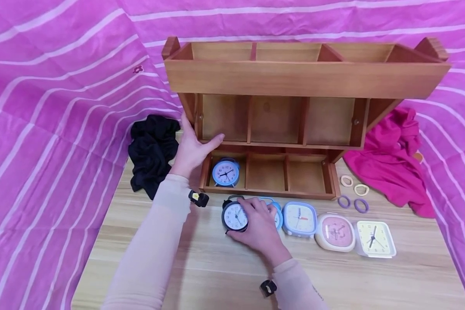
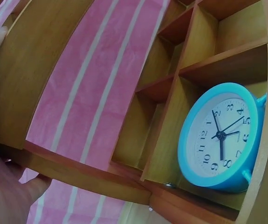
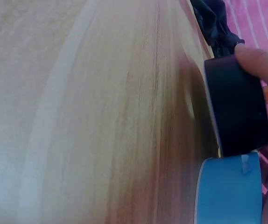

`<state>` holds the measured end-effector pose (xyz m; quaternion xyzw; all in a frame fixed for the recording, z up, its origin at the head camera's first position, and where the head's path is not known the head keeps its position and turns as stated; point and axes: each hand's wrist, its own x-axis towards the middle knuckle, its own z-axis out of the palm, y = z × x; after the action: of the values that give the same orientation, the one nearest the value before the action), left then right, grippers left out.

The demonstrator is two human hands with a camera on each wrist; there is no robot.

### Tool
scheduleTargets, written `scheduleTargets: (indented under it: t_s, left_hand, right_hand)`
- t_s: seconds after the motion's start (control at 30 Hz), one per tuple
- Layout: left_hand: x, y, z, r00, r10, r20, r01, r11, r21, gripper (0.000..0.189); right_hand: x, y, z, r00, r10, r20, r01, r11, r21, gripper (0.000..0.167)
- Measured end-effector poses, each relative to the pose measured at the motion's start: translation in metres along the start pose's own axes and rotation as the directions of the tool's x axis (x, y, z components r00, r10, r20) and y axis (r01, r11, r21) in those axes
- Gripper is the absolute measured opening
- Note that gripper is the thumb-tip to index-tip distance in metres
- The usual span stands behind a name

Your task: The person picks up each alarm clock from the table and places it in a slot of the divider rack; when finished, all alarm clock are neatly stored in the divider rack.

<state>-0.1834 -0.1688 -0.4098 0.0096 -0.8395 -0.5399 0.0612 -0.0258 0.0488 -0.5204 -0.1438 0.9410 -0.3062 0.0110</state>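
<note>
A tiered wooden organizer box (image 1: 306, 79) stands unfolded on the table, its trays split into compartments. My left hand (image 1: 193, 148) grips its left side, thumb spread toward the middle tray; in the left wrist view its fingers (image 2: 36, 186) lie at the wooden edge. A blue round alarm clock (image 1: 225, 173) sits in the left compartment of the bottom tray. In front of that tray, my right hand (image 1: 261, 226) holds a black round alarm clock (image 1: 234, 216) between thumb and fingers. A light-blue round clock (image 1: 277, 217) stands right beside it, partly hidden by that hand.
Rightward in the row stand a blue square clock (image 1: 299, 218), a pink-faced clock (image 1: 335, 232) and a pale yellow clock (image 1: 375, 239). Hair ties (image 1: 361, 189) lie near a magenta cloth (image 1: 395, 159). Black cloth (image 1: 153, 153) lies left of the box.
</note>
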Motion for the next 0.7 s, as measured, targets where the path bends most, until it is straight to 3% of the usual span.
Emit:
scheduleTargets:
  t_s: [0.17,0.37,0.7]
  left_hand:
    - [0.0,-0.001,0.002,1.0,-0.004,-0.017,0.004,1.0,0.012,0.116]
    - [0.001,-0.002,0.004,1.0,0.014,-0.019,-0.014,0.999,-0.033,0.113]
    - [0.001,-0.001,0.003,1.0,0.005,-0.029,-0.005,1.0,-0.019,0.113]
  right_hand:
    - [-0.002,-0.001,-0.002,1.0,-0.007,-0.011,0.008,0.999,0.053,0.093]
    - [-0.004,-0.003,-0.006,1.0,-0.005,-0.024,0.007,0.996,0.093,0.093]
    - [0.003,-0.004,-0.035,0.995,-0.007,-0.095,0.022,0.989,0.149,0.096]
